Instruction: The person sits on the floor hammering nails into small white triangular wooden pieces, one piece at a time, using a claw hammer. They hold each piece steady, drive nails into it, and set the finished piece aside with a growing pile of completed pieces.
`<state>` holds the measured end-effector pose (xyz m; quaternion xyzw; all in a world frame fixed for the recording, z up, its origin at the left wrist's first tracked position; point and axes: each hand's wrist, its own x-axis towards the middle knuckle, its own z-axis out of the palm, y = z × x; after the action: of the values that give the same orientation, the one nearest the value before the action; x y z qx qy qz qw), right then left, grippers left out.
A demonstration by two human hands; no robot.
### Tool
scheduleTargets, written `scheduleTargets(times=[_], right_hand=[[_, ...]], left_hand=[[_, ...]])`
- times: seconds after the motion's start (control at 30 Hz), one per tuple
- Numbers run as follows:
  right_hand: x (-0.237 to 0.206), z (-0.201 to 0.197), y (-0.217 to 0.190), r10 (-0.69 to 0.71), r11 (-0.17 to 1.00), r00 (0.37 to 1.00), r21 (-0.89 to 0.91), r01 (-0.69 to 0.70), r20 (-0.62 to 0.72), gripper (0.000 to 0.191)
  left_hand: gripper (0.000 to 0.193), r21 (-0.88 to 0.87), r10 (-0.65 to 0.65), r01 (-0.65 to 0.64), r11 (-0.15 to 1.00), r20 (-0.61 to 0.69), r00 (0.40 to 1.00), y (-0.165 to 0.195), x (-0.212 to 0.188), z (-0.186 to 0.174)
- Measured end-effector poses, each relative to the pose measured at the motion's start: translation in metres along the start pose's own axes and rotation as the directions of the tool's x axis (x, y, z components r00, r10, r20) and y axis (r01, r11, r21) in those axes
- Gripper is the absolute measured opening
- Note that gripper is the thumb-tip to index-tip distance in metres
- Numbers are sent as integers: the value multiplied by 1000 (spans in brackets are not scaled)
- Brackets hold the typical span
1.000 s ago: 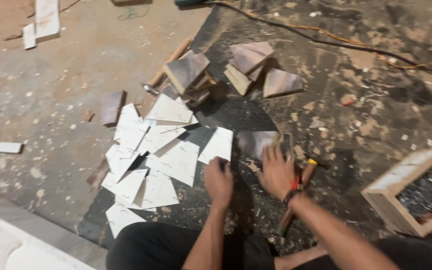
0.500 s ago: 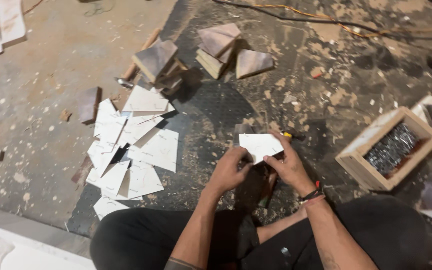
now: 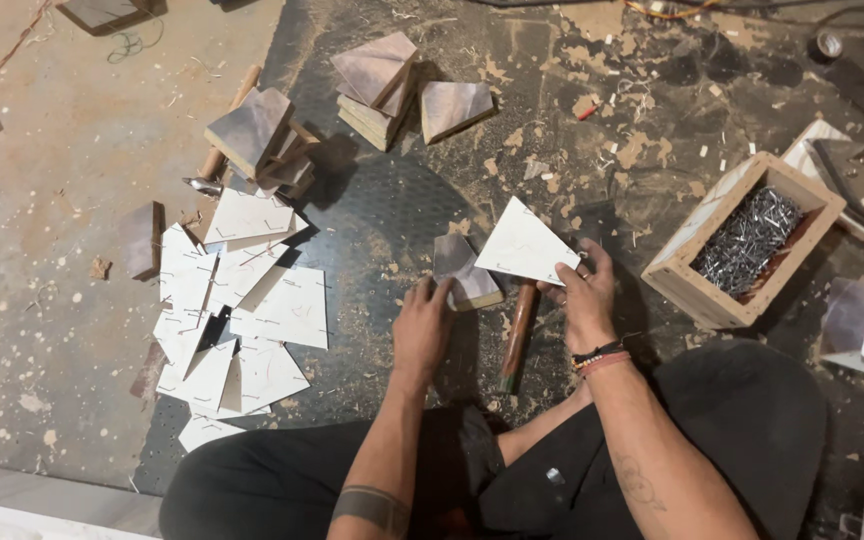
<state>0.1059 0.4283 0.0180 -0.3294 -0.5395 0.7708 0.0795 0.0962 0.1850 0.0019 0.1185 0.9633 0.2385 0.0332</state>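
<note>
My right hand (image 3: 584, 293) holds a white triangular panel (image 3: 525, 243) by its lower right corner, tilted up off the floor. My left hand (image 3: 424, 325) rests on a small wooden wedge block (image 3: 462, 272) with a grey top, fingers laid over its near edge. A hammer with a wooden handle (image 3: 517, 335) lies on the dark floor mat between my two hands, partly hidden under the panel. I sit on the floor with my legs in dark trousers at the bottom of the view.
Several white panels (image 3: 242, 300) lie spread at the left. Stacked wedge blocks (image 3: 252, 135) and more blocks (image 3: 392, 80) sit farther away. A wooden box of nails (image 3: 747, 240) stands at the right. Wood chips litter the mat.
The view has shifted. My hands have parted: the right one has lifted the white panel to the right, and the left one has settled on the wedge block beneath.
</note>
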Motion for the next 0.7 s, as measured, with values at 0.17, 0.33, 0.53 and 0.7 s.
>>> scheduleTargets(times=[0.17,0.33,0.53,0.7], right_hand=[[7,-7,12,-8,999,1000,37,8,-1,56],[11,-11,15,-7,999,1000,36,8,-28,52],[10,-11,13,-15,995,1000,94,16,-20,44],[4,-8,9,19,994,999,110,-23,39,29]], left_hand=[[40,-81,44,-45,996,-9,999,-22,-1,2],[27,4,-10,10,1000,-100,995,-37,-4,-1],[91,127,-128,108,986,164,978,-6,1,-10],[106,261,-60,-7,965,249,967,16,-2,-21]])
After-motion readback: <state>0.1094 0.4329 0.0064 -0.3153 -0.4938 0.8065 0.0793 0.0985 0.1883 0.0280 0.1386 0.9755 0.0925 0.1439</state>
